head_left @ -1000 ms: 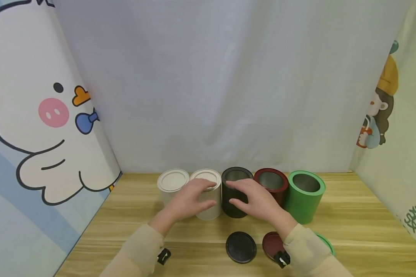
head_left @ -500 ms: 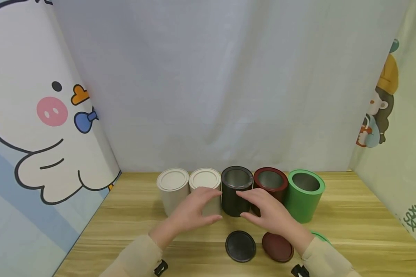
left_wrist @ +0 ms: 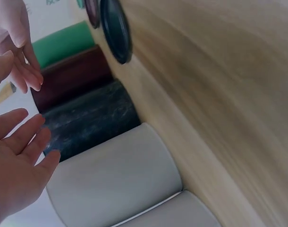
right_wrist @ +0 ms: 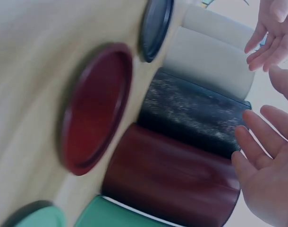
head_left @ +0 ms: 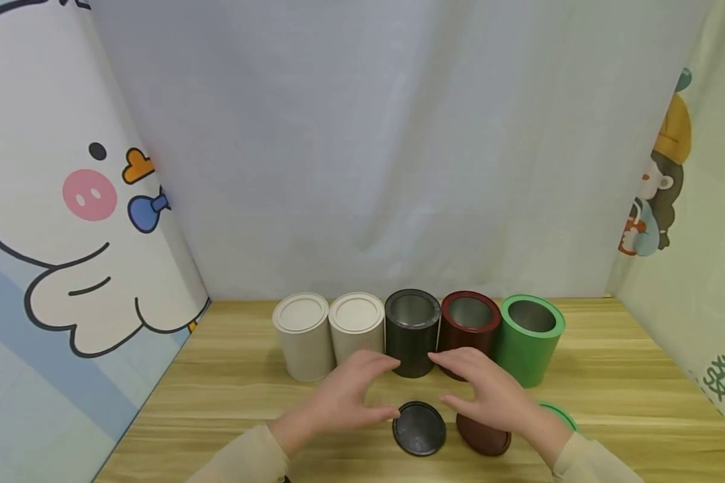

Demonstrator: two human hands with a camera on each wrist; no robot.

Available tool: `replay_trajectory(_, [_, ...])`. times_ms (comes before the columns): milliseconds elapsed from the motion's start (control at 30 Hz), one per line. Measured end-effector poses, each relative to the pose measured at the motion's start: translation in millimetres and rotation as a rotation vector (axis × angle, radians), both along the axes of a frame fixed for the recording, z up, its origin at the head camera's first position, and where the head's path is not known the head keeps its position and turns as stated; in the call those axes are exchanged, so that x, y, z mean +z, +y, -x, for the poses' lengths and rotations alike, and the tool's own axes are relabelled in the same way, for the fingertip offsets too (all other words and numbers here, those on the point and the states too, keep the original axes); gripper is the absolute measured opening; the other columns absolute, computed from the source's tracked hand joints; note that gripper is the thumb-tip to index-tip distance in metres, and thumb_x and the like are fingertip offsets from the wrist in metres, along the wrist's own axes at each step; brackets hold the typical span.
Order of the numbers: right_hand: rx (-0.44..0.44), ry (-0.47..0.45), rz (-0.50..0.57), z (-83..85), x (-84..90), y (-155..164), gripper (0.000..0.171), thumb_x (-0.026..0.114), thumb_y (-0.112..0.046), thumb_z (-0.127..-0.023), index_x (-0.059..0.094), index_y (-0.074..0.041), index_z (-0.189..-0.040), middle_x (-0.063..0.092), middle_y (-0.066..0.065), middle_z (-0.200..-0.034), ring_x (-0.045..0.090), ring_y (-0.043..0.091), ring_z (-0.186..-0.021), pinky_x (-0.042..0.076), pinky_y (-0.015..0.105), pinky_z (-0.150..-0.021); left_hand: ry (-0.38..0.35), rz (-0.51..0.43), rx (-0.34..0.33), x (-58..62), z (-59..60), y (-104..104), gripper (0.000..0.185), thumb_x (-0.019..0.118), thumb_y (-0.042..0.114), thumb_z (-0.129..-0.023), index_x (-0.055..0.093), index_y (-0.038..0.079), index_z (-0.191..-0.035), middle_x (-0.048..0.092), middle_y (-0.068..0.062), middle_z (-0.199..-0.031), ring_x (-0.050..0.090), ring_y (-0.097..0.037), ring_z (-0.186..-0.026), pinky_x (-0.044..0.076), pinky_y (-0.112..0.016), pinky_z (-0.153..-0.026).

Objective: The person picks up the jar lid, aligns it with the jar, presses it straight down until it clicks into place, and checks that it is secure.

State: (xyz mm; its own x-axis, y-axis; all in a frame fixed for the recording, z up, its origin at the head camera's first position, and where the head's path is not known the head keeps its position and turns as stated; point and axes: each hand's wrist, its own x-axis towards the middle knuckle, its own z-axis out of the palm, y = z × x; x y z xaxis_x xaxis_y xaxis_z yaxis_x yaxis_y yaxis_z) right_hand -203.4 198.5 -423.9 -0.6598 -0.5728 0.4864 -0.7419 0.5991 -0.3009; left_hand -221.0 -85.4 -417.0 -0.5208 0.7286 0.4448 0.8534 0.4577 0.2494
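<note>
Five cans stand in a row on the wooden table [head_left: 628, 389]: two white lidded cans [head_left: 302, 335] [head_left: 356, 327], an open black can [head_left: 412, 332], an open dark red can [head_left: 468, 323] and an open green can [head_left: 530, 341]. In front lie a black lid [head_left: 419, 431], a dark red lid [head_left: 485, 437] and a green lid [head_left: 560, 416]. My left hand [head_left: 362, 394] hovers open just left of the black lid. My right hand [head_left: 486, 390] hovers open above the red lid. Neither holds anything. The wrist views show the black can [left_wrist: 92, 118] [right_wrist: 196, 113] lying between both palms [left_wrist: 16, 165] [right_wrist: 269, 175].
A grey cloth backdrop hangs behind the cans. Cartoon panels [head_left: 66, 201] [head_left: 695, 201] wall in the left and right sides. Bare wood stretches left of the white cans and right of the green can.
Both hands have drawn back toward me, off the second white can and the black can, and now hover over the lids. The cans and lids have not moved.
</note>
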Motion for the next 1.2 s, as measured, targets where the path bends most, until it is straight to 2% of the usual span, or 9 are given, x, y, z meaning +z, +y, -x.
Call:
replay_trajectory(267, [0.039,-0.004,-0.026,-3.4,-18.9,8.0,0.064,0.085,-0.019,-0.079,0.058,-0.01,-0.137,0.063,0.002,-0.127,0.057,0.023,-0.113,0.052,0.045,-0.089,-0.087,0.092,0.054,-18.5,-6.9,5.8,0.069,0.08,0.041,-0.082,0.057,0.005,-0.135,0.059,-0.007,-0.131,0.052,-0.021,-0.122,0.042,-0.033,-0.106])
replay_trajectory(400, [0.06,0.0,-0.038,-5.4,-25.9,8.1,0.064,0.084,-0.024,-0.08,0.058,-0.011,-0.138,0.063,0.003,-0.126,0.057,0.024,-0.112,0.052,0.044,-0.088,-0.078,0.129,0.062,-28.8,-8.3,6.6,0.071,0.078,0.047,-0.082,0.057,0.004,-0.136,0.059,-0.006,-0.131,0.052,-0.02,-0.122,0.044,-0.033,-0.103])
replay_trajectory(633, [0.069,-0.049,-0.055,-6.7,-34.8,7.9,0.063,0.082,-0.032,-0.083,0.059,-0.009,-0.137,0.063,0.005,-0.128,0.057,0.024,-0.112,0.052,0.042,-0.088,-0.044,0.127,0.062,-43.5,-9.5,8.8,0.073,0.079,0.049,-0.08,0.058,0.005,-0.134,0.059,-0.006,-0.131,0.053,-0.02,-0.121,0.046,-0.035,-0.101])
replay_trajectory(867, [0.082,-0.067,-0.079,-4.2,-45.9,8.5,0.065,0.085,-0.028,-0.08,0.06,-0.005,-0.135,0.06,0.007,-0.133,0.056,0.023,-0.116,0.052,0.04,-0.09,-0.006,0.155,0.046,-53.7,-9.4,12.7,0.073,0.079,0.05,-0.08,0.059,0.004,-0.133,0.059,-0.007,-0.132,0.054,-0.021,-0.123,0.042,-0.034,-0.106])
replay_trajectory(1200, [0.092,-0.135,-0.107,-5.4,-52.2,7.0,0.067,0.08,-0.041,-0.083,0.059,-0.008,-0.137,0.057,0.008,-0.138,0.053,0.029,-0.125,0.049,0.048,-0.096,-0.017,0.175,0.038,-62.7,-4.9,14.6,0.072,0.077,0.051,-0.081,0.059,0.007,-0.136,0.057,-0.008,-0.136,0.052,-0.021,-0.124,0.043,-0.036,-0.105])
